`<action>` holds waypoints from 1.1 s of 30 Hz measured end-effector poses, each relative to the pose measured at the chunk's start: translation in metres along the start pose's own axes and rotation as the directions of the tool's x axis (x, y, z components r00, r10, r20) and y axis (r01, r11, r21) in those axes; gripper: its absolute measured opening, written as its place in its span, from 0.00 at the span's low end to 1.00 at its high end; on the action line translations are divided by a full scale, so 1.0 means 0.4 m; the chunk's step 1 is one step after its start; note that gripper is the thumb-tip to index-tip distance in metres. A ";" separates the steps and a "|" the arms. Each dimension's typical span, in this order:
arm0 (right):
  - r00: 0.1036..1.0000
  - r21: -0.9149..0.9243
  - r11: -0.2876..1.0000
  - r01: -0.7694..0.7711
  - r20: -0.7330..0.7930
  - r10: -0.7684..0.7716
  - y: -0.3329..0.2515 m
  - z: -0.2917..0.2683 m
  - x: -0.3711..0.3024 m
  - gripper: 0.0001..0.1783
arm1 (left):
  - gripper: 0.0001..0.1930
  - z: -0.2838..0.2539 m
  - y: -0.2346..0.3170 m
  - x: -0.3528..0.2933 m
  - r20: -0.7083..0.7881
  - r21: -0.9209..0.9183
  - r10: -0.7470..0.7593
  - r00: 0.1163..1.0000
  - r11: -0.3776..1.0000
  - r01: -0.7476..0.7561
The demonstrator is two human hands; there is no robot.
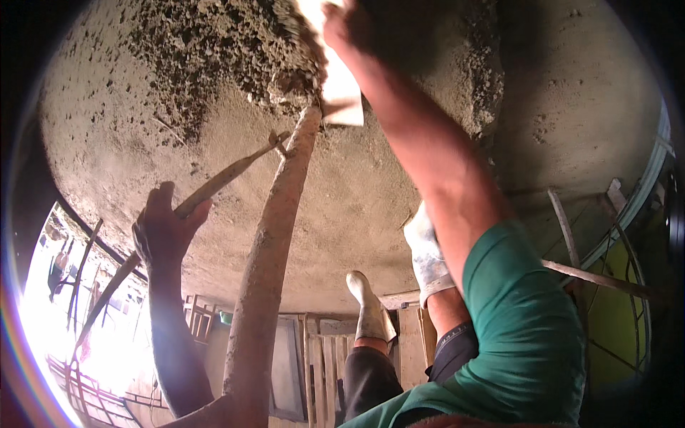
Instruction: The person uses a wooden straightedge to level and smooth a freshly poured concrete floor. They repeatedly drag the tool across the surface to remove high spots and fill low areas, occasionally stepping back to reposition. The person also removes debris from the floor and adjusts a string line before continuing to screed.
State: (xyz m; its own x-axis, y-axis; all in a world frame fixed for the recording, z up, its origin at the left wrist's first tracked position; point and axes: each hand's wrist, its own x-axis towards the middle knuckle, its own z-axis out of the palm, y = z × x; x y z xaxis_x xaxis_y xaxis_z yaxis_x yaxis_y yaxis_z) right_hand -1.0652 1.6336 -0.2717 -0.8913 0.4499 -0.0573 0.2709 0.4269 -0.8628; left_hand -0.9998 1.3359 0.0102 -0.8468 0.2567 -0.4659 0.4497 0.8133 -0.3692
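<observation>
My left hand (165,227) is closed round a thin wooden stick (232,173), with the thumb on its upper side. The stick's far end meets a thick, mud-coated pole (275,214) that slants up through the middle. Stretched across to the top is my right arm, in a green sleeve. My right hand (340,25), blurred and washed out by light, is at a flat pale plate (346,103); how its fingers lie is unclear. Beside the plate, rough wet mortar (221,60) sticks to a smoother grey-brown cement surface (349,185).
Two legs in pale boots (365,307) show below, close to wooden boards (332,364). On the right, a slanting stick (596,277) and thin bars stand near a curved pale edge (635,200). Glaring light fills the lower left, behind branches and railings.
</observation>
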 end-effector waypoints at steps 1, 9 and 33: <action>0.999 -0.037 0.999 0.031 -0.014 -0.032 -0.078 0.020 0.052 0.27 | 0.35 0.005 0.001 -0.006 0.088 -0.007 -0.038 0.995 0.999 0.039; 0.966 0.209 0.944 -0.254 0.096 0.239 -0.090 -0.037 0.079 0.31 | 0.38 0.009 -0.017 -0.020 0.296 -0.075 -0.132 0.946 0.984 0.161; 0.444 -0.118 0.533 -0.838 0.419 0.792 -0.205 -0.018 -0.965 0.16 | 0.38 -0.033 0.012 0.015 0.340 -0.061 -0.132 0.931 0.985 0.161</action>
State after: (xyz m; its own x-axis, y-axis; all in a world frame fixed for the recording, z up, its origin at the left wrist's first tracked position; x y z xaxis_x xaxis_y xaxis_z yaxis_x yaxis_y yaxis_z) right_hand -0.7408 1.4305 -0.1751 -0.3339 0.2092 -0.9191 0.9341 -0.0568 -0.3523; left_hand -1.0065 1.3484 0.0164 -0.7511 -0.0454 -0.6586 0.2890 0.8743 -0.3899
